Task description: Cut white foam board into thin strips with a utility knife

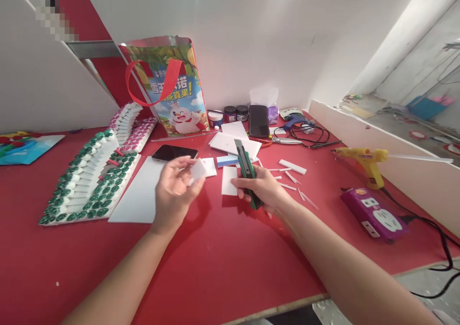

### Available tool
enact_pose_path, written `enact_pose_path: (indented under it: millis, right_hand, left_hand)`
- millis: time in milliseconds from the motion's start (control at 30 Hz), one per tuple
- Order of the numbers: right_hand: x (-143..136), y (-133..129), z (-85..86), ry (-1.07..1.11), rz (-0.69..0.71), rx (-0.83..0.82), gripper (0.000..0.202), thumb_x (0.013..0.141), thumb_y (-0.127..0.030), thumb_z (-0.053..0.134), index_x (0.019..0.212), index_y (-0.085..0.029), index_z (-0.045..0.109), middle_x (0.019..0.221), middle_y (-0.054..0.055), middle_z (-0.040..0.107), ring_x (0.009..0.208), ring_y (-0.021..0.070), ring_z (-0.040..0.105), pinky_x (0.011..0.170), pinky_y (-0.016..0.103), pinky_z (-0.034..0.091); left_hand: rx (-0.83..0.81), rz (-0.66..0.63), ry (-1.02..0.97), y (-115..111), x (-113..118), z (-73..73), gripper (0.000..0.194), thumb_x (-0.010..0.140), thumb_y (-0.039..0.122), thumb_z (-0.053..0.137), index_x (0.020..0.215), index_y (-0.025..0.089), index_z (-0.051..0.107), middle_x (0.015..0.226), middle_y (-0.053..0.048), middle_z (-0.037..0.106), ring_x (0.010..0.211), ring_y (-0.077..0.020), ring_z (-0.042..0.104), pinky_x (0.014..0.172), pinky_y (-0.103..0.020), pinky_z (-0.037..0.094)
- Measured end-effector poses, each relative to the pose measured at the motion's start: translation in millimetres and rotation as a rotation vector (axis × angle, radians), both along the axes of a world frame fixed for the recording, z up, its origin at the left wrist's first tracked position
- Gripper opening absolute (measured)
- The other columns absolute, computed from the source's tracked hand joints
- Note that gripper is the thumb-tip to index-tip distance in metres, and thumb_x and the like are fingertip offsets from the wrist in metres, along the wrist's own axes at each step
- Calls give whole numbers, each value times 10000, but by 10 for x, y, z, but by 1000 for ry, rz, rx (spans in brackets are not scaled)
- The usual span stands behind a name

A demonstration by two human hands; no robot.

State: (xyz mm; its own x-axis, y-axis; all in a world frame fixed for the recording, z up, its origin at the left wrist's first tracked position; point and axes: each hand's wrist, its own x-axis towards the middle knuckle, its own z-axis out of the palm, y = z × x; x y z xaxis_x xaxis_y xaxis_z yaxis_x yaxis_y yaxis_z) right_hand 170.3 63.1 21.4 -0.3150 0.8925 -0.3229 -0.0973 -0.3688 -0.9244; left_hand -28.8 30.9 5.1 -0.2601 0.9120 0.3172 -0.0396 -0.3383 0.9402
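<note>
My left hand [176, 191] pinches a small white piece [198, 170] between thumb and fingers, raised over the red table [208, 248]. A green utility knife [247, 174] is held in my right hand [260, 188], its blade end pointing up and away. Beside the knife, a white rectangular piece [229, 181] lies near my right fingertips. Another small white square [210, 167] rests just behind the raised piece. Thin white offcuts [293, 177] are scattered to the right of the knife, and larger white sheets [233, 142] overlap behind it.
Left are a decorated green-and-white model [91, 176], a large white sheet [134, 195] and a phone [175, 153]. A printed bag [176, 90] stands behind. Scissors [285, 141] lie at the back. Right are a yellow glue gun [366, 159] and a purple power strip [373, 214].
</note>
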Motion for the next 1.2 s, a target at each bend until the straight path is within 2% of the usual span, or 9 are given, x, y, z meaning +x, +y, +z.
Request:
enact_pose_path:
  millis: [133,267,400,567,700,800,900,1000,1200]
  right_hand:
    - [3,48,-49,-95,-61,74,302,702,-220,729,765,-214,433,439,-57,569,350,70,433,374,174,344]
    - [-185,145,55,-230,28,124,218,747,-163,652,759,-211,439,452,-39,585,351,80,446,374,184,348]
    - [-357,356,188,-423,187,209,153,812,-181,597,808,-215,447,497,-10,622,380,115,502,393,212,381]
    - [-166,621,260,-844,57,491,143,793,-165,603,887,-209,505,545,-44,578,451,129,568,453,212,405]
    - [-15,737,259,-1003,271,560,273,790,-128,575,1048,-199,526,631,-30,606,464,139,571,453,224,385]
    - [-51,749,218,-1181,415,683,271,798,-172,610,1057,-172,528,765,41,676,619,178,628,526,239,398]
    - [-135,677,145,-1239,416,759,262,802,-174,613,1052,-160,538,983,129,697,851,240,653,593,257,394]
    - [-211,551,59,-1277,391,776,219,871,-174,531,1090,-162,531,1032,151,699,891,264,658,627,279,401]
    - [-267,466,39,-1322,247,728,196,882,-154,480,1073,-182,516,999,139,706,843,272,672,638,308,443]
  left_hand:
    - [62,330,-40,86,-132,-16,380,796,399,740,1096,265,549,1117,-39,607,944,-198,697,1019,-477,500]
    - [53,375,18,104,-155,-58,389,822,431,702,1123,256,531,1121,-44,612,911,-186,705,972,-436,529]
    - [49,320,64,75,-126,-90,412,811,413,705,1139,233,532,1170,-70,604,953,-202,696,922,-396,540]
    - [63,263,60,74,-118,-95,453,776,379,741,1141,215,529,1187,-88,597,1027,-201,655,914,-367,536]
    - [44,221,28,73,-98,-77,489,743,359,773,1140,209,529,1174,-84,595,1021,-190,645,942,-373,522]
    - [15,210,40,66,-92,-73,482,740,369,774,1128,214,534,1188,-85,590,1000,-192,647,941,-389,520]
    - [17,189,44,61,-100,-87,480,735,353,780,1129,216,543,1196,-86,585,988,-189,642,937,-390,519]
    - [14,154,74,35,-103,-88,477,733,335,783,1135,207,561,1193,-87,591,998,-191,627,957,-391,504]
    - [-60,-275,247,-110,-29,-37,399,804,311,716,1160,210,567,1201,-95,575,1064,-227,618,929,-372,530]
